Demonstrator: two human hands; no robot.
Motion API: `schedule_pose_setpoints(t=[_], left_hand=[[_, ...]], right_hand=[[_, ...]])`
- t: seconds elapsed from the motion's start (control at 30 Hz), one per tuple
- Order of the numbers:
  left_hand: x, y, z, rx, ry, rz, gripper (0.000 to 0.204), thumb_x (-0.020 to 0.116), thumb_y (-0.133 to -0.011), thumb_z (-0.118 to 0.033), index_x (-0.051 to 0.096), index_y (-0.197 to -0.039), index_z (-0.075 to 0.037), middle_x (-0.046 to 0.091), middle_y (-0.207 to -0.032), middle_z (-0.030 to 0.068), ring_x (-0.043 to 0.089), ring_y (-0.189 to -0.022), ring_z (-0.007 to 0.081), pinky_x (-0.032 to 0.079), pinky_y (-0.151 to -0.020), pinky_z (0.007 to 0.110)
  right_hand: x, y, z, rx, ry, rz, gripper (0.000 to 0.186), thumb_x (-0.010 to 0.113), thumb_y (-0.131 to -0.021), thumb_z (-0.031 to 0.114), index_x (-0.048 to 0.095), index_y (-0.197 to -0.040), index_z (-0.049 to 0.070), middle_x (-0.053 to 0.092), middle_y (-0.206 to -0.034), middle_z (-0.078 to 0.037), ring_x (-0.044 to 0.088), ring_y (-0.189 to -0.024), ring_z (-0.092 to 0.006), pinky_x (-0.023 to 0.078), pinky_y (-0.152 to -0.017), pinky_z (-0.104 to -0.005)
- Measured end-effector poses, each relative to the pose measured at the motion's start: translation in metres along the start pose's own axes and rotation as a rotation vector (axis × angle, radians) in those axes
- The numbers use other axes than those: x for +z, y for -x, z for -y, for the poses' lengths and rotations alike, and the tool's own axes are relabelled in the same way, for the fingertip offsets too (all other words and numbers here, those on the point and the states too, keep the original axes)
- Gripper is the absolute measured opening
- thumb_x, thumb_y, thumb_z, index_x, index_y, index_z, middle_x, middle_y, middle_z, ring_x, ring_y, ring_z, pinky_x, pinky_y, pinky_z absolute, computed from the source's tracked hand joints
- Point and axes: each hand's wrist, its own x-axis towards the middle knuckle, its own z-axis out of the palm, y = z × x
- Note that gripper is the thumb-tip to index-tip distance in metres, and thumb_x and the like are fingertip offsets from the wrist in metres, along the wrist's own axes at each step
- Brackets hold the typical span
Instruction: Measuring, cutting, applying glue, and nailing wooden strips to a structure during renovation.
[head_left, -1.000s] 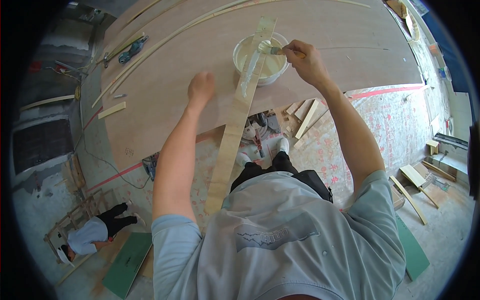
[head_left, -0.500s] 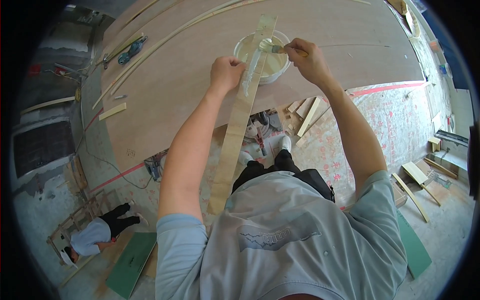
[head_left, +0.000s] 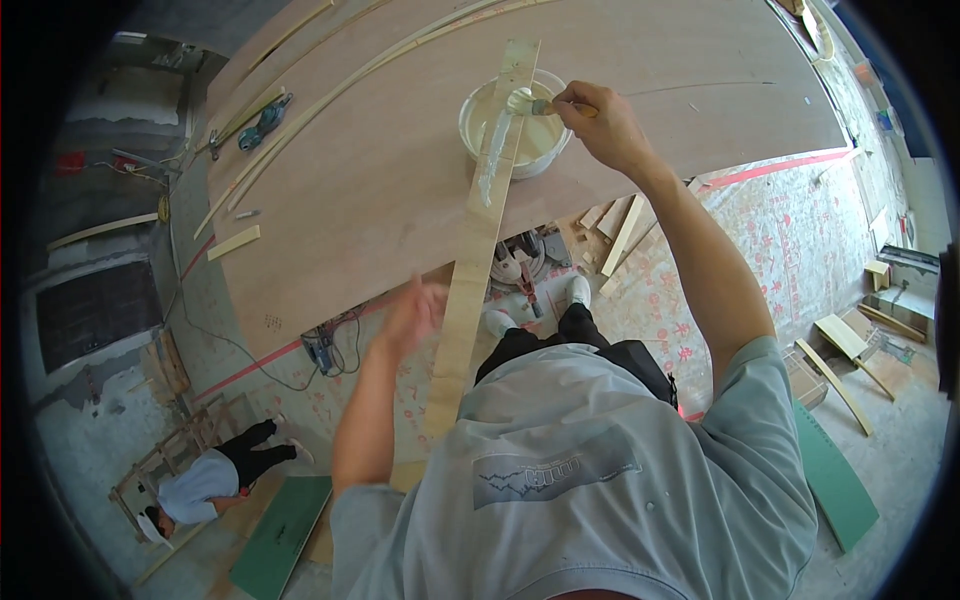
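Observation:
A long thin wooden strip (head_left: 470,270) lies across a white bucket of pale glue (head_left: 480,100) on a large plywood sheet (head_left: 380,170). My right hand (head_left: 600,125) holds a brush (head_left: 530,103) whose bristles touch the strip over the bucket; wet glue streaks the strip there. My left hand (head_left: 410,315) is blurred, beside the strip below the sheet's near edge; whether it touches the strip cannot be told.
Thin curved strips (head_left: 300,120) and a green tool (head_left: 262,112) lie at the sheet's far left. Wood offcuts (head_left: 620,225) litter the floor under the sheet. Another person (head_left: 200,480) crouches at lower left near a green board (head_left: 280,535).
My left hand has come back from the strip near the bucket to a spot lower along the strip, off the sheet. The brush stays over the bucket.

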Motion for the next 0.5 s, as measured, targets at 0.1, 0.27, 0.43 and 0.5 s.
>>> schedule_pose_setpoints(t=[0.1,0.27,0.43,0.5], left_hand=[[0.062,0.059,0.015,-0.114,0.229,0.093,0.051,0.039,-0.102,-0.048,0.056,-0.120,-0.003,0.067,-0.100,0.0131,0.065,-0.084,0.0211,0.052,-0.084,0.040],[0.077,0.067,0.032,0.017,0.202,-0.001,0.034,0.054,-0.098,-0.023,0.051,-0.124,-0.001,0.065,-0.093,0.0150,0.066,-0.071,0.0246,0.057,-0.066,0.040],[0.084,0.080,0.037,0.032,0.170,-0.096,0.032,0.054,-0.098,-0.023,0.048,-0.122,-0.004,0.063,-0.083,0.0148,0.064,-0.061,0.0266,0.055,-0.058,0.042],[0.087,0.080,0.033,0.023,0.153,-0.107,0.031,0.055,-0.098,-0.024,0.049,-0.122,-0.004,0.063,-0.082,0.0146,0.063,-0.059,0.0262,0.054,-0.057,0.042]], right_hand=[[-0.001,0.001,0.011,-0.082,0.054,0.025,0.020,0.059,-0.091,0.016,0.067,-0.099,0.000,0.065,-0.075,-0.014,0.059,-0.063,-0.0241,0.048,-0.064,-0.0342],[0.010,0.039,0.057,-0.282,0.000,0.413,0.014,0.060,-0.090,0.011,0.067,-0.098,0.001,0.067,-0.081,-0.017,0.065,-0.070,-0.0289,0.051,-0.069,-0.0364],[0.008,0.001,0.019,-0.117,0.092,0.209,0.016,0.059,-0.091,0.012,0.070,-0.099,0.003,0.068,-0.081,-0.013,0.063,-0.073,-0.0177,0.050,-0.070,-0.0328],[0.002,-0.039,-0.020,-0.136,0.058,0.007,0.020,0.059,-0.091,0.017,0.070,-0.096,0.001,0.067,-0.074,-0.009,0.059,-0.067,-0.0145,0.049,-0.065,-0.0289]])
